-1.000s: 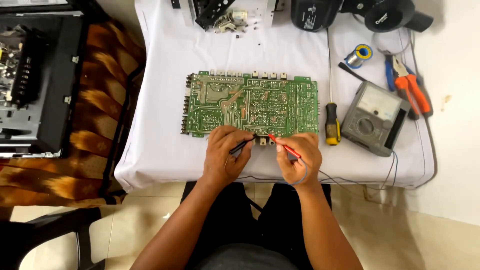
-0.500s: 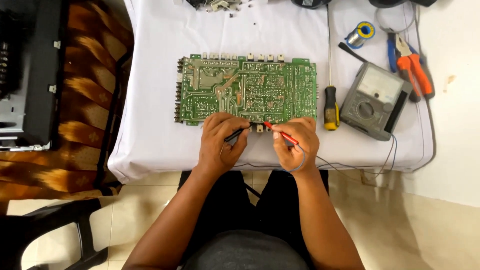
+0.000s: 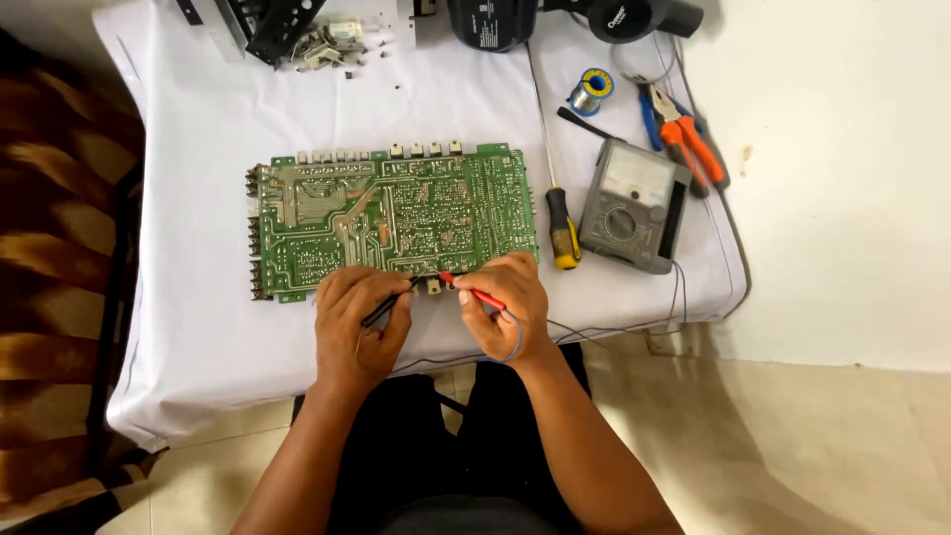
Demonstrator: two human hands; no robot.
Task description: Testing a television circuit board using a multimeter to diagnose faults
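A large green circuit board (image 3: 396, 213) lies flat on a table under a white cloth (image 3: 198, 327). My left hand (image 3: 359, 322) grips a black test probe (image 3: 388, 305) and my right hand (image 3: 505, 302) grips a red test probe (image 3: 474, 290). Both probe tips touch the near edge of the board, close together, beside a small component (image 3: 433, 286). Thin leads (image 3: 594, 332) run from the probes to a grey analog multimeter (image 3: 632, 206) right of the board.
A yellow-and-black screwdriver (image 3: 557, 203) lies between board and meter. Orange-handled pliers (image 3: 684, 134), a solder spool (image 3: 591, 90), black devices (image 3: 495, 20) and metal parts (image 3: 297, 35) sit along the far edge. A brown patterned seat (image 3: 50, 277) stands left; tiled floor is at the right.
The view has shifted, so the table and board sit further right and lower in frame. Both hands stay at the board's near edge with the probes held in place.
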